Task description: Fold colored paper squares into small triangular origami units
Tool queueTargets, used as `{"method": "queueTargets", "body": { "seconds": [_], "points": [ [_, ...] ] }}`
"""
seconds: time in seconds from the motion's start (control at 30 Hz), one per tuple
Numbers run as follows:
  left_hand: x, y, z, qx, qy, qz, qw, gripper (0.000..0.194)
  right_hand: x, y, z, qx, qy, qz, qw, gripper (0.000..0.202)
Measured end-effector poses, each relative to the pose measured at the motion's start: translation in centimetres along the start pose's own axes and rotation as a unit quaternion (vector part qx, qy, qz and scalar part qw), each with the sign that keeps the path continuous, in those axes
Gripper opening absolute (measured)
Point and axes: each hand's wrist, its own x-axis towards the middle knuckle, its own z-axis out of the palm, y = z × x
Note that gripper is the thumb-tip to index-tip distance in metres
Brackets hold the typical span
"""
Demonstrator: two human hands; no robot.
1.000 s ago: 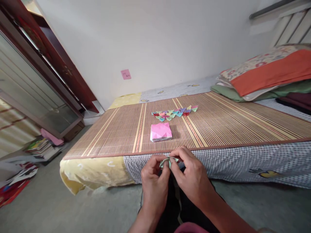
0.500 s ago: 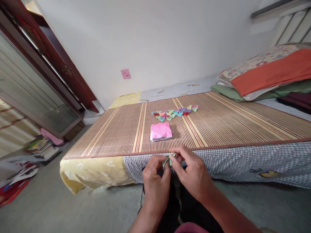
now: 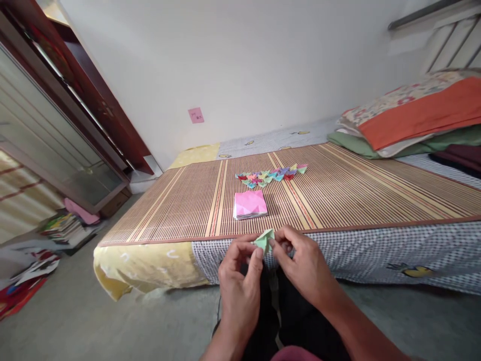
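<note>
A small folded piece of light green paper point(image 3: 265, 240) is held up between my two hands, just in front of the bed's near edge. My left hand point(image 3: 240, 273) pinches its left side between thumb and fingers. On its right side, the thumb and fingers of my right hand point(image 3: 300, 260) grip it too. Beyond my hands, a stack of square paper point(image 3: 251, 204) with a pink sheet on top lies on the mat. Behind the stack, several small folded paper pieces point(image 3: 270, 175) in many colours lie grouped together.
A striped bamboo mat point(image 3: 180, 200) covers the bed, over a checked and yellow sheet point(image 3: 150, 260). Folded bedding point(image 3: 413, 115) is piled at the right. A pink note point(image 3: 196, 115) is stuck on the wall. Books point(image 3: 63, 228) stand low at the left, by a glass-fronted cabinet point(image 3: 56, 120).
The green paper has been turned and lifted slightly, so more of its folded face shows. My right hand has shifted a little to the right.
</note>
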Motion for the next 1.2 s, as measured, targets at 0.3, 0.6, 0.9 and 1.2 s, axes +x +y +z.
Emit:
{"method": "queueTargets", "body": {
  "seconds": [0.3, 0.6, 0.9, 1.2],
  "points": [
    [3.0, 1.1, -3.8, -0.050, -0.302, -0.057, 0.950, 0.024, 0.4, -0.3, -3.2, 0.079, -0.249, 0.054, 0.964, 0.023],
    [1.9, 1.6, -3.4, 0.026, -0.325, -0.007, 0.945, 0.043, 0.8, -0.1, -3.3, 0.154, -0.290, 0.126, 0.936, 0.016],
    [1.5, 2.0, -3.1, 0.058, -0.318, 0.041, 0.945, 0.020, 0.6, 0.7, -2.7, 0.188, -0.329, 0.127, 0.917, 0.020],
    [1.4, 2.6, -2.9, 0.076, -0.280, 0.026, 0.957, 0.017, 0.7, 0.0, -2.5, 0.187, -0.275, 0.107, 0.937, 0.020]
  ]
}}
